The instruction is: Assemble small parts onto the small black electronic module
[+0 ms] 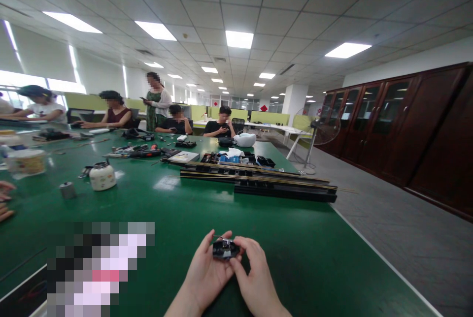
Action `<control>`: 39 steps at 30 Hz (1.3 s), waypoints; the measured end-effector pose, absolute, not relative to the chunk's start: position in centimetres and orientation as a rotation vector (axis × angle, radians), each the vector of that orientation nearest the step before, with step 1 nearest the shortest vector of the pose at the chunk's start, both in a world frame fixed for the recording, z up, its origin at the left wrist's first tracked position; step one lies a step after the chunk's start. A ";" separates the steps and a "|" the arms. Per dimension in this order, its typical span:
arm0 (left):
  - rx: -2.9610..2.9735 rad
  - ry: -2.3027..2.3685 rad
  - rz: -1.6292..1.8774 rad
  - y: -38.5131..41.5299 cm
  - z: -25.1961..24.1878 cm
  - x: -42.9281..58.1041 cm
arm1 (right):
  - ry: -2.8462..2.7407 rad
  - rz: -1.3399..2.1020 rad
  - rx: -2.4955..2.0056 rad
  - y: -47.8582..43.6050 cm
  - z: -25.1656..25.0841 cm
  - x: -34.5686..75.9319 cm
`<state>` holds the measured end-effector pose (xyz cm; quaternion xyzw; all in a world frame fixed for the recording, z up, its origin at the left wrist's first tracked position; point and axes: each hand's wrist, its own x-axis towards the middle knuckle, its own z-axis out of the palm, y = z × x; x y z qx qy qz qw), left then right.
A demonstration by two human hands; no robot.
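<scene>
A small black device [224, 249] with metal or shiny parts showing on its upper side is held between my hands, above the green table [306, 243]. My left hand [209, 270] lies under and beside it, palm up, with the thumb at its left side and fingers behind it. At its right end, my right hand [254, 268] grips it between thumb and fingers. A thin dark piece sticks out from its upper left. The finer details of the device are too small to tell.
Long black rails [284, 191] with thin brass-coloured rods lie ahead. A white jar [102, 176] and a grey metal cylinder [67, 190] stand left. Another person's hand [5, 201] is at the left edge. Tools [140, 151] and several people are farther back.
</scene>
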<state>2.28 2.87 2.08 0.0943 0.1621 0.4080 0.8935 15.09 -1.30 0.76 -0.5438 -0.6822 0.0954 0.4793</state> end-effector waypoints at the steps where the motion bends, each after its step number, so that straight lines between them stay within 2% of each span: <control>1: 0.193 0.338 0.851 2.9 2.1 2.3 | -1.666 0.239 -1.331 -1.3 0.7 15.1; 19: 0.223 0.292 0.840 2.5 2.6 2.3 | -1.683 0.150 -1.295 -1.0 0.4 15.2; 39: 0.233 0.426 0.909 2.4 2.5 2.8 | -1.735 0.203 -1.216 -1.3 1.4 14.9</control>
